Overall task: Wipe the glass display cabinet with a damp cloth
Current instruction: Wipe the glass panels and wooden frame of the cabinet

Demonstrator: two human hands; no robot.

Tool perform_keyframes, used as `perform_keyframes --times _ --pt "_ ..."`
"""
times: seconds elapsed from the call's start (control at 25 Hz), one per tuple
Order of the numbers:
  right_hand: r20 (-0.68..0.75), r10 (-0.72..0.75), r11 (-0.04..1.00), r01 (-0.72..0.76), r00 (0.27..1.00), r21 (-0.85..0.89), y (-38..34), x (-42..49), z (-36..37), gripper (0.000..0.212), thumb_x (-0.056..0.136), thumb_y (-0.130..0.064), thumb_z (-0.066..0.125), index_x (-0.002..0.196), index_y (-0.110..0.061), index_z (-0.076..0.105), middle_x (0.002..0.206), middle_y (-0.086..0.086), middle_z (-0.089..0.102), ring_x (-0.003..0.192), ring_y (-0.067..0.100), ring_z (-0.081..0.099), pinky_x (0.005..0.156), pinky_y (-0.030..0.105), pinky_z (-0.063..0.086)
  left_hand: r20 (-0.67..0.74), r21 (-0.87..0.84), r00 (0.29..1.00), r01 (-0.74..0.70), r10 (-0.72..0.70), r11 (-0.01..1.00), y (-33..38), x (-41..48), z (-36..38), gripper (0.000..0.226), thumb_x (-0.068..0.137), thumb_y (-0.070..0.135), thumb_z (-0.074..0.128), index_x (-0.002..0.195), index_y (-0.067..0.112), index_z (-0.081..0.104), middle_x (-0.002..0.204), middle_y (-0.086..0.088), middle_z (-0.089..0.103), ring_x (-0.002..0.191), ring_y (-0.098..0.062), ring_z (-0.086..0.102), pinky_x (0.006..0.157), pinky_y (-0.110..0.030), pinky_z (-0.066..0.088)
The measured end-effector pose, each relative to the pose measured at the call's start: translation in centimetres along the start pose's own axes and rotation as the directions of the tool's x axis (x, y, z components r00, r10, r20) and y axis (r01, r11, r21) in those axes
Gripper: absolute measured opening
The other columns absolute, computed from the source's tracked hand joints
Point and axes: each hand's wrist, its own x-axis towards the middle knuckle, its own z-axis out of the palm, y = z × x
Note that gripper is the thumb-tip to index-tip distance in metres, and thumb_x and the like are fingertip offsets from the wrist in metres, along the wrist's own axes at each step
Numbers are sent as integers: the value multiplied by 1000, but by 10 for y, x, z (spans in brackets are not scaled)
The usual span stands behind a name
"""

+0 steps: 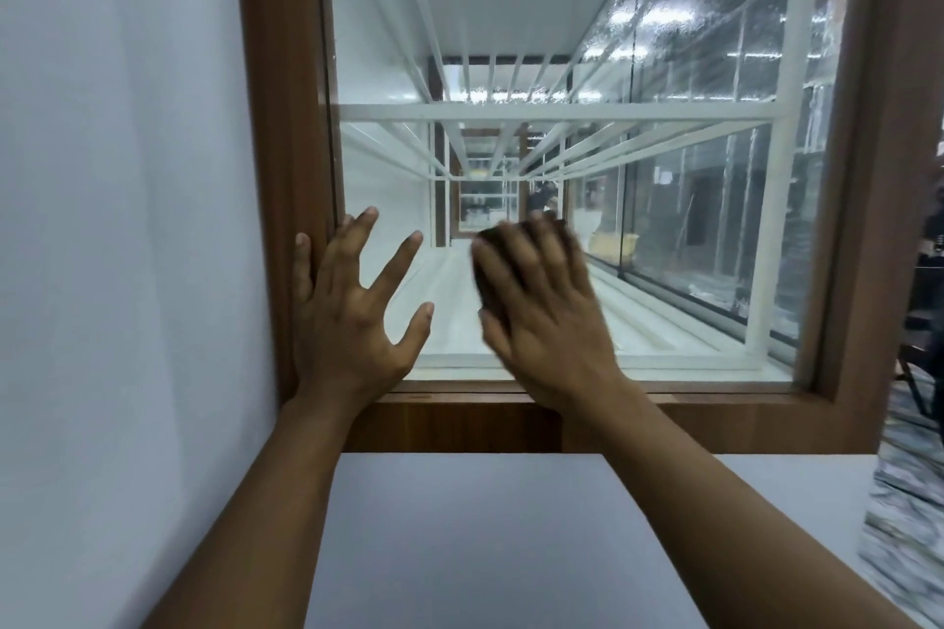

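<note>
Right hand [546, 317] flat, fingers straight, pressing small dark cloth [484, 261] on clear glass cabinet pane [689, 245] near its bottom-left corner, left hand [352, 317] splayed open across that corner and brown wooden frame [286, 118]; risk: bare palm smudges glass, unpinched cloth slips.

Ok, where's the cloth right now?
Head view, low centre: the dark cloth is pressed to the glass under the flat right hand, beside the left hand spread at the wooden frame.

No legible text or numbers. Small white paper notice [664, 177] behind wood-framed glass display cabinet [278, 118]: too blurred.
</note>
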Motion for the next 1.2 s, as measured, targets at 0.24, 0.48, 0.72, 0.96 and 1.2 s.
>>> perform_keyframes --times 0.24,0.48,0.72,0.96,1.2 --pt "-23 12 1000 -11 1000 15 17 -7 -5 66 96 -33 54 156 -12 36 163 13 24 154 38 18 126 59 15 -10 -17 1000 -3 2 1000 1 1 2 63 90 51 57 148 28 50 160 -11 37 149 -29 34 125 -56 12" --pt "-80 488 872 -489 869 7 62 28 -20 66 99 -40 44 157 -12 31 159 6 15 152 37 12 126 59 9 -19 41 1000 20 -19 999 5 3 1 61 91 56 54 148 33 50 158 -12 38 148 -29 36 124 -56 11" --pt "41 -29 999 30 999 -35 36 8 -10 66 98 -37 50 158 -14 35 164 14 27 155 39 19 126 59 15 -6 0 1000 16 -16 1000 3 1 -1 59 90 57 56 145 34 54 157 -12 40 147 -29 37 125 -56 11" --pt "-47 213 977 -214 976 -11 27 43 -11 66 98 -34 48 157 -9 33 162 10 17 154 41 15 125 61 13 -34 -48 998 60 -62 997 4 10 0 59 93 44 56 149 28 49 162 -10 33 152 -26 29 125 -53 13" --pt "60 -98 994 101 993 -50 -55 14 11 66 95 -40 54 154 -13 41 161 13 35 153 38 27 125 56 18 -35 -68 990 134 -136 989 -5 20 -2 63 97 31 44 157 19 33 169 -6 16 157 -25 8 126 -38 11"
